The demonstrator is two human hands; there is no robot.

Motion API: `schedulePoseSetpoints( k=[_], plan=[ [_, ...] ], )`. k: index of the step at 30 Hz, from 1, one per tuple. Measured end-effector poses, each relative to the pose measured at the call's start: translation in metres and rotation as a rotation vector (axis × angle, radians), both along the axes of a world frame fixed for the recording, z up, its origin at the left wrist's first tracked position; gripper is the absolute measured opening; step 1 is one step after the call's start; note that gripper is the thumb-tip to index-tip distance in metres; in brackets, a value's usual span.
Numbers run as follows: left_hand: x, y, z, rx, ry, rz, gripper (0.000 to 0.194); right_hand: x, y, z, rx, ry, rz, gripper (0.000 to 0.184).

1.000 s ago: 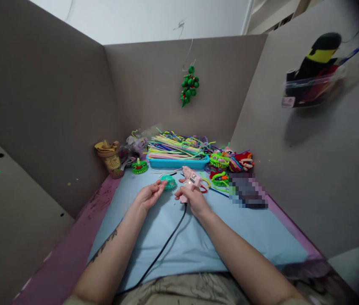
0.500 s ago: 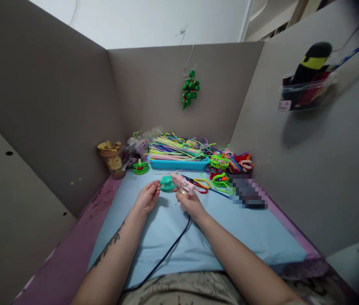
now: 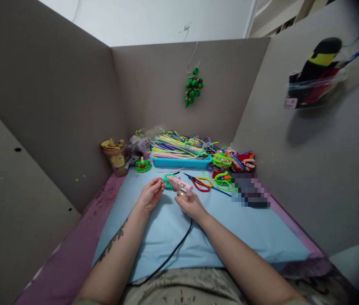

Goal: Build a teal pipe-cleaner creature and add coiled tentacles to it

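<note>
Through the head view, the only one I am working from, I am seeing the left hand (image 3: 151, 195) pinching narrowly at the near-left edge of a fuzzy teal piece (image 3: 167, 182), while the right hand (image 3: 191, 205) is closing around the grip of a pink glue gun (image 3: 182, 186). I am judging the step in hand to be laying the gun's nose to the piece; whether they are touching, or any glue is flowing, I cannot tell. The next move, I am reckoning, is calling for a steady pinch, a light squeeze and fingertips kept clear of the hot nose. Both things are sitting over the middle of the cloth-covered bench (image 3: 246, 241), just left of the scissors (image 3: 203, 183) and on the near side of the blue tray (image 3: 182, 163). The gun's barrel is pointing left and slightly away from me, its long axis slanting from near right to far left, its cord (image 3: 170, 255) trailing toward me. The piece is looking roundish, partly hidden behind the nose, so its long axis is escaping me.
</note>
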State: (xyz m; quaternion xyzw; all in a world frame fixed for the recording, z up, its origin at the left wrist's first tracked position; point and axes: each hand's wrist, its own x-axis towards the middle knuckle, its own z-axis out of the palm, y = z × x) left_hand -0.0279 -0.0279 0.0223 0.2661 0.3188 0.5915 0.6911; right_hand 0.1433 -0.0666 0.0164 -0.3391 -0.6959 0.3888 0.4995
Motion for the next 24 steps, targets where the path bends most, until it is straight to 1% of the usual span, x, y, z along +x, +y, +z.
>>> schedulePoseSetpoints(
  k=[2, 5, 10, 16, 18, 21, 23, 24],
  plan=[
    [0.001, 0.000, -0.001, 0.008, -0.005, -0.017, 0.009, -0.001, -0.003, 0.007, 0.068, -0.021, 0.059, 0.051],
    [0.002, 0.001, -0.003, 0.020, -0.005, -0.033, 0.010, -0.002, -0.006, 0.013, 0.099, -0.031, 0.101, 0.051],
    [0.003, -0.001, -0.004, 0.026, 0.009, -0.029, 0.013, -0.001, -0.007, 0.013, 0.085, -0.059, 0.052, 0.054],
    [0.003, -0.002, -0.003, 0.052, 0.055, -0.059, 0.018, 0.001, -0.006, 0.011, 0.103, -0.079, 0.003, 0.057],
    [0.001, -0.001, -0.002, 0.044, 0.053, -0.024, 0.018, 0.001, -0.004, 0.009, 0.080, -0.058, -0.027, 0.057],
    [-0.005, 0.004, 0.000, 0.015, 0.045, 0.095, 0.014, 0.001, 0.000, 0.004, 0.036, -0.022, -0.081, 0.055],
    [-0.007, 0.005, 0.000, 0.002, 0.055, 0.145, 0.011, 0.001, 0.002, 0.003, 0.008, -0.006, -0.074, 0.052],
    [-0.007, 0.005, 0.000, 0.000, 0.065, 0.148, 0.011, 0.001, 0.002, 0.003, 0.006, 0.004, -0.047, 0.052]
  ],
)
